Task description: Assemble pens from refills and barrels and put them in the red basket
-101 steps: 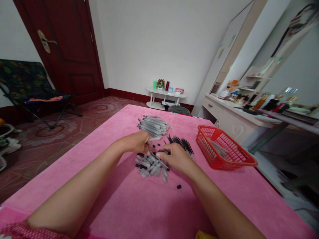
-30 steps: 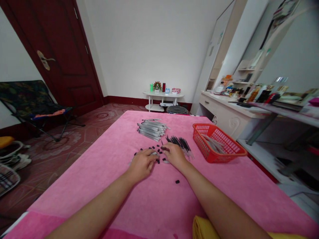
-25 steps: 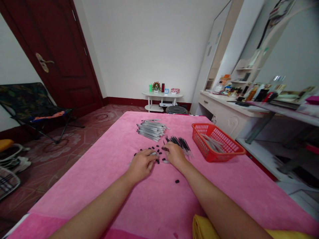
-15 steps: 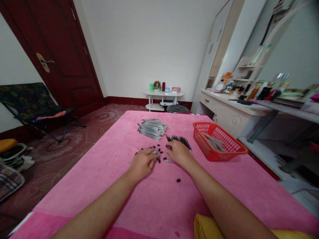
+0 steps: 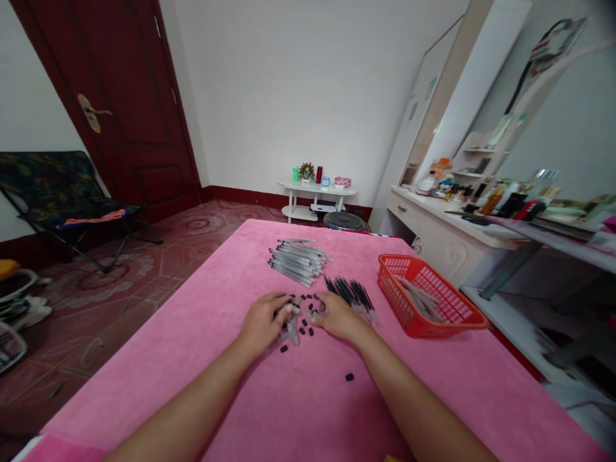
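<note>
On the pink cloth (image 5: 216, 359), my left hand (image 5: 262, 321) curls around a cluster of small black pen caps (image 5: 303, 331) and short clear plastic pieces (image 5: 292, 332). Some of these parts show between its thumb and fingers. Across the cluster, my right hand (image 5: 341, 316) rests with thumb and fingers apart, its fingertips at the loose caps. Just beyond it lie many thin black-tipped pen refills (image 5: 351, 292). Farther back is a pile of clear pen barrels (image 5: 298, 260). A lone black cap (image 5: 350, 377) sits nearer me.
To the right stands a red plastic basket (image 5: 418, 327) holding pale, thin sticks (image 5: 421, 300). A cluttered white dresser (image 5: 437, 224) is beyond it. A low white table (image 5: 317, 187) stands by the wall, and a folding chair (image 5: 72, 205) is at the left.
My left hand has shifted left and its thumb has come away from the right hand, uncovering clear pieces beneath. The loose caps now lie bunched between both hands. The view has tilted slightly.
</note>
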The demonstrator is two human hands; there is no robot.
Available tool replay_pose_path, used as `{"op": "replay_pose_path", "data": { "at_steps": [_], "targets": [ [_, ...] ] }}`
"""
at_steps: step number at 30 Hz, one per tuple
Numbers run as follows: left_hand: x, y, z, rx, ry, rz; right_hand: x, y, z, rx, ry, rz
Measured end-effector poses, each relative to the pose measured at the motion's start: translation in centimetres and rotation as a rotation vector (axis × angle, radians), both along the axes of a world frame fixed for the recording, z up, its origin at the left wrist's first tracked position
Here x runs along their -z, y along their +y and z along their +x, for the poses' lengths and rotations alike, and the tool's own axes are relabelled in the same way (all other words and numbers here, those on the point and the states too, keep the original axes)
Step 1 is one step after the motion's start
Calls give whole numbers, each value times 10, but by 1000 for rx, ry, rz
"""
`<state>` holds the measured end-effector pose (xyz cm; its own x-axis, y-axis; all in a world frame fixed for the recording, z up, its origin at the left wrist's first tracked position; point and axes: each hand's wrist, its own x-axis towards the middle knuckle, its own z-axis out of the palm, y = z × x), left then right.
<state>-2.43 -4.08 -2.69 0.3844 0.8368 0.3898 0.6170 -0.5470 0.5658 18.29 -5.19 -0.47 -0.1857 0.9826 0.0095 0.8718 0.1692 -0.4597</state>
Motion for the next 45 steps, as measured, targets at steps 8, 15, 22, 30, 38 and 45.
{"op": "replay_pose_path", "data": {
  "at_steps": [8, 15, 22, 30, 38, 45],
  "targets": [
    [-4, 16, -19, 15, -362, -241, -1, 21, -51, -133, 20, 17],
    [-6, 19, -48, 8, -702, -445, -32, -22, -28, -158, -145, 55],
    [3, 26, -66, -65, -676, -459, -27, -89, 34, -118, -110, -176],
    [12, 27, -66, -32, -604, -449, -6, -72, 10, -181, 53, -79],
    [14, 17, -57, -219, -977, -370, -10, -8, -32, -11, 331, 145],
    [12, 14, -37, -225, -934, -267, 36, 16, -18, 140, 542, 203]
  ]
}}
